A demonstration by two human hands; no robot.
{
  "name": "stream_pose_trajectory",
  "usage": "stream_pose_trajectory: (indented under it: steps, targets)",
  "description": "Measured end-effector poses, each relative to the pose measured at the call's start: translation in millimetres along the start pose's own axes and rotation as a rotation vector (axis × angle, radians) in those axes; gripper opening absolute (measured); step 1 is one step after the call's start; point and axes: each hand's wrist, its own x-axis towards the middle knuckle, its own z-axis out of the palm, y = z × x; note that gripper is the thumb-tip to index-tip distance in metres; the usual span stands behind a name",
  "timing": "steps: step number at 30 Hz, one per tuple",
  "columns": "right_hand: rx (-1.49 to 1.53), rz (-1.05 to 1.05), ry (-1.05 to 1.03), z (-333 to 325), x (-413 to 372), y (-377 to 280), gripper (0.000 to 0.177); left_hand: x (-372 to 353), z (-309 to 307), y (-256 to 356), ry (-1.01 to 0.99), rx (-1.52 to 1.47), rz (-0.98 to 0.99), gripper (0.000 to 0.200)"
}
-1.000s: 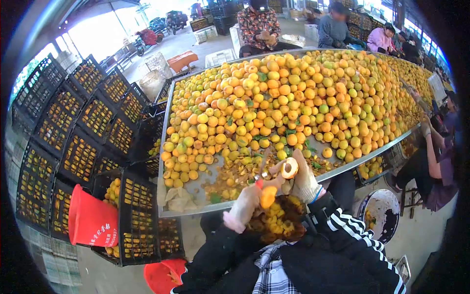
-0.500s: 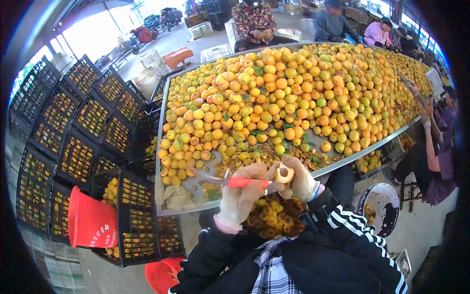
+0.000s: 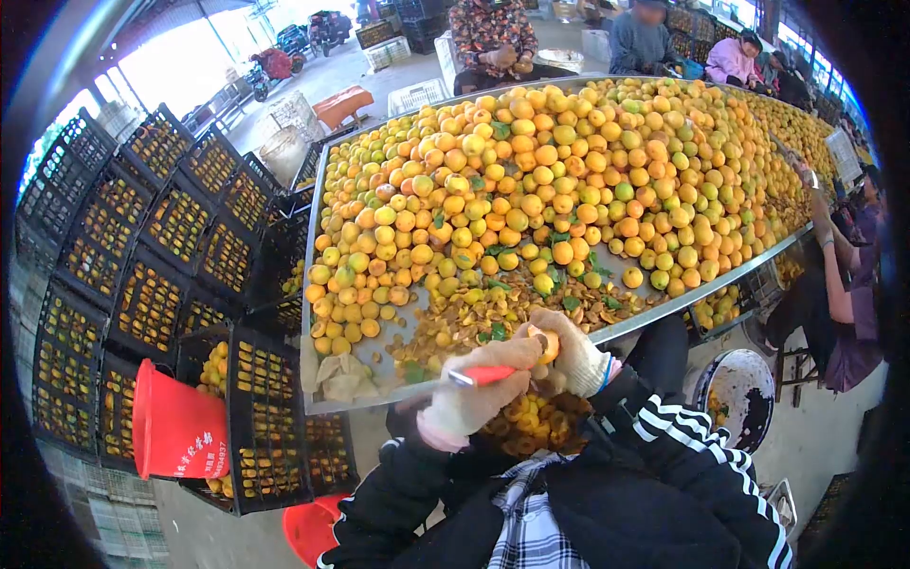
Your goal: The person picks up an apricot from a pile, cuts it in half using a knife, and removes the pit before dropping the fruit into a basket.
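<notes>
Left hand: gloved, fingers closed around a red-handled tool.
Red-handled tool: lay nearly level across the fist, with a short grey metal piece showing at its left end.
Right hand: gloved, fingers curled tight around an orange fruit.
Orange fruit: mostly hidden by the glove, just beside the tool's handle, at the near edge of the tabletop.
Below the hands: a heap of dark yellow fruit pieces sat in the person's lap.
Tabletop: carried a broad fruit pile of orange and green, with peel scraps strewn nearest the hands.
Left side: black crates stacked full of fruit, with a red bucket hung on one.
Far side: other people sat across the tabletop.
</notes>
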Motion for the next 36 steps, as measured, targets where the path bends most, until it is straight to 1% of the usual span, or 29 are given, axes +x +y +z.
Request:
stream_pose_trajectory:
  steps: [1,2,3,4,5,6,7,8,9,10,12,13,14,16,18,20,21,22,24,25,26,27,28,29,30,33,34,35,36]
  targets:
    - [0.045,-0.032,0.060,-1.7,8.1,7.7,0.042,-0.8,6.3,-1.0,0.075,0.019,0.120,0.029]
    - [0.090,-0.062,0.120,-4.1,14.0,14.6,0.042,0.0,10.2,-7.3,0.072,0.020,0.122,0.029]
    - [-0.055,-0.065,0.182,-6.8,12.6,16.1,0.047,2.4,13.2,-14.8,0.123,-0.009,0.208,0.031]
    - [-0.054,-0.067,0.184,-8.3,11.5,15.7,0.047,4.0,15.8,-20.4,0.174,-0.039,0.293,0.033]
    - [0.062,-0.048,0.055,-8.8,8.9,13.8,0.048,3.8,19.1,-24.4,0.172,-0.040,0.293,0.033]
    - [0.176,-0.028,-0.076,-7.1,5.7,9.9,0.050,4.7,22.0,-24.6,0.219,-0.090,0.232,0.031]
    - [0.176,-0.027,-0.076,0.6,4.7,5.3,0.050,4.9,23.2,-24.6,0.267,-0.140,0.169,0.029]
    - [0.312,-0.012,0.059,13.4,6.0,0.5,0.049,7.9,21.8,-22.6,0.270,-0.140,0.169,0.029]
    - [0.449,0.004,0.195,20.5,7.2,-1.3,0.050,14.3,18.5,-18.2,0.258,-0.258,0.047,0.028]
    - [0.450,0.007,0.193,6.9,15.3,10.1,0.050,19.3,15.5,-14.1,0.244,-0.375,-0.075,0.028]
    - [0.434,-0.080,-0.371,-20.9,32.4,28.8,0.054,25.5,13.1,-12.9,0.273,-0.386,-0.121,0.030]
    - [0.384,-0.075,-0.100,-11.9,29.2,30.2,0.054,30.0,13.7,-19.0,0.386,-0.385,-0.180,0.029]
    - [0.383,-0.075,-0.099,-9.6,36.3,35.9,0.054,35.1,13.9,-27.2,0.499,-0.385,-0.239,0.028]
    - [0.057,-0.268,0.127,-7.9,50.0,46.4,0.047,47.2,9.6,-55.0,0.544,-0.461,-0.191,0.026]
    - [0.043,-0.244,0.106,-11.0,46.8,45.8,0.049,54.2,4.1,-78.7,0.729,-0.217,-0.077,0.028]
    - [-0.328,-0.221,0.050,-29.4,51.8,47.1,0.047,49.4,-1.3,-94.0,0.788,-0.242,-0.034,0.029]
    - [-0.736,-0.381,-0.034,-46.6,51.7,55.6,0.035,42.4,-5.2,-91.0,0.766,-0.326,-0.131,0.028]
    - [-0.769,-0.377,-0.096,-46.9,55.4,64.9,0.036,35.9,-6.1,-89.4,0.745,-0.410,-0.241,0.028]
    - [-0.796,-0.037,-0.102,-43.9,40.6,67.0,0.037,26.1,-0.9,-93.1,0.732,-0.428,-0.153,0.027]
    - [-0.786,-0.034,-0.083,-40.4,33.7,57.9,0.037,19.2,0.2,-96.1,0.719,-0.421,-0.111,0.026]
    - [-0.988,0.019,-0.081,-39.3,29.3,44.6,0.037,15.8,-0.9,-97.8,0.708,-0.416,-0.065,0.026]
    - [-1.191,0.077,-0.085,-40.8,24.6,29.7,0.036,13.0,-7.0,-91.2,0.648,-0.351,-0.171,0.025]
    - [-1.265,-0.019,-0.055,-50.7,16.2,11.7,0.038,7.7,-6.1,-100.3,0.698,-0.352,-0.139,0.023]
    - [-1.451,-0.754,-0.089,-105.7,33.3,42.7,0.040,4.7,-1.3,-87.6,0.727,-0.348,-0.164,0.024]
    - [-1.167,-0.215,0.123,-87.9,8.9,-3.8,0.040,1.4,2.1,-74.1,0.759,-0.341,-0.187,0.025]
    - [-1.402,-0.103,0.869,-160.4,31.1,-18.2,0.044,-11.9,-3.2,-80.1,0.677,-0.315,-0.186,0.023]
    - [-1.424,-0.319,0.934,-178.4,23.6,-23.7,0.045,-13.3,-1.6,-76.0,0.678,-0.308,-0.179,0.023]
    - [-1.438,-0.005,1.062,-198.9,34.8,-31.3,0.040,-13.5,3.3,-68.9,0.705,-0.276,-0.217,0.022]
    - [-1.471,-0.047,1.139,-219.5,38.3,-26.1,0.032,-13.0,7.2,-64.6,0.734,-0.243,-0.251,0.021]
